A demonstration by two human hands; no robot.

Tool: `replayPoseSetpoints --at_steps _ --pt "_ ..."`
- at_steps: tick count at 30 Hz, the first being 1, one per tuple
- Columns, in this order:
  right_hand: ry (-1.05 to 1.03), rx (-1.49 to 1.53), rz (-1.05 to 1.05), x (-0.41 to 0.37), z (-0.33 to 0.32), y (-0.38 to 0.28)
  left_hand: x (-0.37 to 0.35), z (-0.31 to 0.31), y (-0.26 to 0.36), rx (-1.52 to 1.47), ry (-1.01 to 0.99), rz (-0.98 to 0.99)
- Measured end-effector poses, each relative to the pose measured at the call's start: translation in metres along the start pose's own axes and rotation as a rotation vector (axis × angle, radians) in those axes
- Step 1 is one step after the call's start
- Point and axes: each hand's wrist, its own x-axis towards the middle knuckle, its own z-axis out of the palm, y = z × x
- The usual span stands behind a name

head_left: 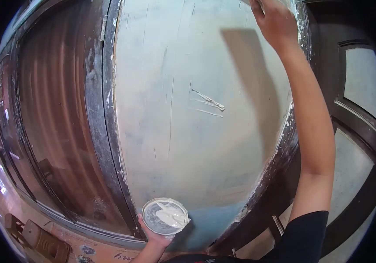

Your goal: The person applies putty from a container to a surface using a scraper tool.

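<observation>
Head view: a streak of white paste (216,104) slants across the pale panel (148,131), its long axis running from upper left to lower right. The right hand (279,24) is nearer, above and to the right — its fingers bend at the picture's top edge, but how tightly they close, and on what, I cannot tell. The left hand (156,239), below and to the left, grips a round dish (151,214) by its rim, more paste (170,217) inside.
</observation>
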Motion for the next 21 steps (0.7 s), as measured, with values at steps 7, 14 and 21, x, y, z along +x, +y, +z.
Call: replayPoseSetpoints --at_steps 7,14,21 --pt "-0.058 -0.108 0.152 0.061 0.04 0.011 -0.001 -0.026 0.014 0.033 0.023 0.059" --pt "-0.055 -0.089 0.172 0.056 0.082 -0.003 -0.01 -0.02 0.039 0.1 0.028 0.105" --pt "-0.125 -0.041 0.169 0.032 0.074 -0.016 -0.009 -0.037 0.06 0.174 0.063 -0.002"
